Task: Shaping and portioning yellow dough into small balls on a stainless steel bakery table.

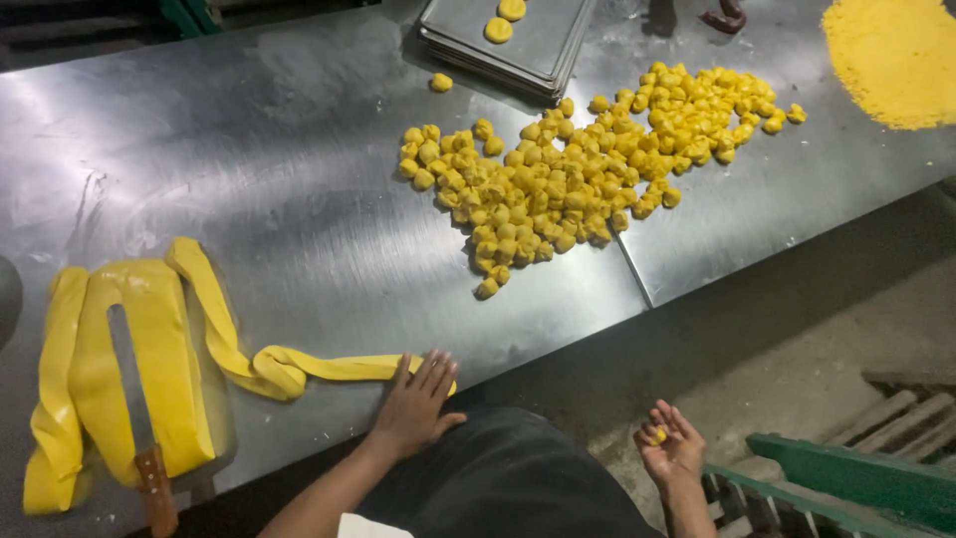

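Observation:
My left hand lies flat, fingers spread, on the end of a long yellow dough rope near the front edge of the steel table. The rope runs left to a folded slab of yellow dough. Off the table's edge, my right hand is turned palm up with a small yellow dough piece lying in its half-curled fingers. A large heap of small yellow dough pieces spreads over the middle and far right of the table.
A knife with a wooden handle lies on the dough slab. Stacked metal trays at the far edge hold two flat dough discs. A mound of yellow powder fills the far right corner. Green frame and wooden slats stand at lower right.

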